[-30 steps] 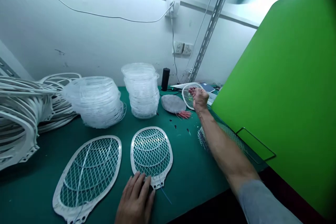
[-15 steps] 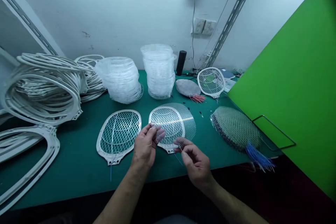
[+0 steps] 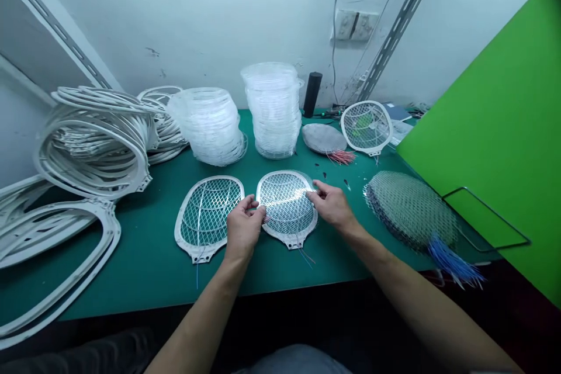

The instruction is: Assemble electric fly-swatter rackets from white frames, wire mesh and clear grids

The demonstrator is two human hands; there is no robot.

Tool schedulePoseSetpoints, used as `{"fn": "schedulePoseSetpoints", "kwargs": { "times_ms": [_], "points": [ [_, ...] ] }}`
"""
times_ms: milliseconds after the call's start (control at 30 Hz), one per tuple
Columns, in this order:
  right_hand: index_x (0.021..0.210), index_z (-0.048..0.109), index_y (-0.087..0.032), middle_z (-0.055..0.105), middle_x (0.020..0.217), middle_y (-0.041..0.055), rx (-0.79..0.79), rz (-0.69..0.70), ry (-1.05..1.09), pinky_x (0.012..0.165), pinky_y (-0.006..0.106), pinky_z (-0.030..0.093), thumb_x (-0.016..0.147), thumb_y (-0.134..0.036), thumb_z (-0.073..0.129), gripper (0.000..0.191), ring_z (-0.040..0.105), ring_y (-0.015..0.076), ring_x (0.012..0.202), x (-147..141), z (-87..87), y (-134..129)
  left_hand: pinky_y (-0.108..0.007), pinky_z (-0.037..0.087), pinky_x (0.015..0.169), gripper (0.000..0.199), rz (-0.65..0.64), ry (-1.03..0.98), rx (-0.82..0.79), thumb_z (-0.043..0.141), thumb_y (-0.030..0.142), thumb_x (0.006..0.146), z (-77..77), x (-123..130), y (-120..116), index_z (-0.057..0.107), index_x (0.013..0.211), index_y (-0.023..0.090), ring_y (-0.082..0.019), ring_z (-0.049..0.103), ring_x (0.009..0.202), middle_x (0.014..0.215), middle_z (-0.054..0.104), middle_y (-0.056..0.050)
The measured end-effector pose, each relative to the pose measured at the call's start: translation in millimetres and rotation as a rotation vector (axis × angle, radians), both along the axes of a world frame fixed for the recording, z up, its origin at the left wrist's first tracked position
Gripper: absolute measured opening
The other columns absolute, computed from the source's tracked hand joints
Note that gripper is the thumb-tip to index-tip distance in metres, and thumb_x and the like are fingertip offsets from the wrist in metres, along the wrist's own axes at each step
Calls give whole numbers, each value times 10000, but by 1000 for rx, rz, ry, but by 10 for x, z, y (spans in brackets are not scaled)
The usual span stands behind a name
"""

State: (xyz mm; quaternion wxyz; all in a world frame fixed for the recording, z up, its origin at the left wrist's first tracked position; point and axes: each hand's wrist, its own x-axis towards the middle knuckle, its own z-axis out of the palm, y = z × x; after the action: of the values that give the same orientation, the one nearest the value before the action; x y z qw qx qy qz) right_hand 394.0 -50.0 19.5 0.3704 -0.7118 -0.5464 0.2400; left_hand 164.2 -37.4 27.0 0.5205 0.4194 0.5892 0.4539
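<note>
A fine metal mesh sheet (image 3: 287, 210) lies over a white racket-shaped frame (image 3: 293, 239) at the middle of the table, nearly lined up with its outline. At the sheet's left edge, my left hand (image 3: 243, 227) pinches it between thumb and fingers. My right hand (image 3: 332, 204) grips the upper right edge, fingertips over the frame's rim. Thin wires (image 3: 307, 257) stick out below the frame's neck. Just to the left rests a second white frame (image 3: 179, 228), fitted with mesh and trailing a blue wire (image 3: 197, 276).
Bundled white frames (image 3: 94, 175) crowd the left. Clear plastic ring stacks (image 3: 205, 128) (image 3: 274, 117) stand behind. Grey mesh with red wires (image 3: 324, 138), another meshed frame (image 3: 367, 128) and a mesh pile (image 3: 407, 210) with blue wires (image 3: 456, 263) lie right, beside a green panel (image 3: 495, 146).
The mesh sheet has shifted left and down onto the middle frame. My right hand has moved from the wire near the neck up to the sheet's right edge. The view has shifted slightly.
</note>
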Motion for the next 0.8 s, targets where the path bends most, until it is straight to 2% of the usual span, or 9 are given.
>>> {"fn": "schedulePoseSetpoints", "kwargs": {
  "times_ms": [133, 267, 400, 567, 700, 800],
  "points": [
    [1298, 709, -151, 745, 870, 56, -92, 46, -198, 749, 303, 473, 895, -395, 640, 476, 672, 225, 820, -11, 17, 156, -333, 640, 788, 491, -80, 238, 76, 715, 227, 891, -47, -60, 92, 627, 1363, 129, -193, 752, 897, 1194, 739, -114],
    [1381, 657, -126, 772, 1004, 106, -205, 69, -333, 831, 322, 473, 926, -394, 636, 528, 690, 263, 939, -89, 38, 219, -318, 601, 753, 478, -152, 492, 110, 696, 279, 905, 63, -58, 76, 641, 1358, 136, -213, 743, 892, 1066, 770, -95],
    [1373, 664, -130, 773, 1035, 123, -245, 81, -406, 828, 320, 471, 945, -409, 621, 512, 696, 276, 959, -102, 32, 231, -328, 559, 732, 487, -186, 704, 130, 661, 291, 931, 114, -4, 44, 617, 1395, 146, -222, 723, 845, 1012, 764, -90],
    [1317, 700, -177, 766, 925, 81, -172, 76, -338, 755, 302, 465, 927, -436, 631, 474, 694, 245, 858, -15, -72, 211, -366, 548, 794, 475, -188, 721, 188, 676, 285, 919, -2, 21, 42, 634, 1372, 150, -244, 709, 859, 1009, 756, -101],
    [1315, 698, -166, 760, 909, 80, -178, 50, -327, 754, 315, 461, 903, -424, 648, 488, 671, 242, 812, -9, -142, 212, -403, 539, 925, 405, -153, 690, 281, 694, 225, 895, -99, 34, 40, 679, 1298, 184, -273, 700, 1028, 1116, 742, -111],
    [1318, 694, -136, 752, 912, 92, -173, 52, -353, 757, 317, 448, 905, -422, 640, 505, 654, 240, 812, -32, -148, 218, -417, 531, 978, 348, -171, 759, 361, 666, 178, 906, -149, 47, 34, 693, 1252, 185, -280, 677, 1124, 1222, 714, -127]
  ]
}}
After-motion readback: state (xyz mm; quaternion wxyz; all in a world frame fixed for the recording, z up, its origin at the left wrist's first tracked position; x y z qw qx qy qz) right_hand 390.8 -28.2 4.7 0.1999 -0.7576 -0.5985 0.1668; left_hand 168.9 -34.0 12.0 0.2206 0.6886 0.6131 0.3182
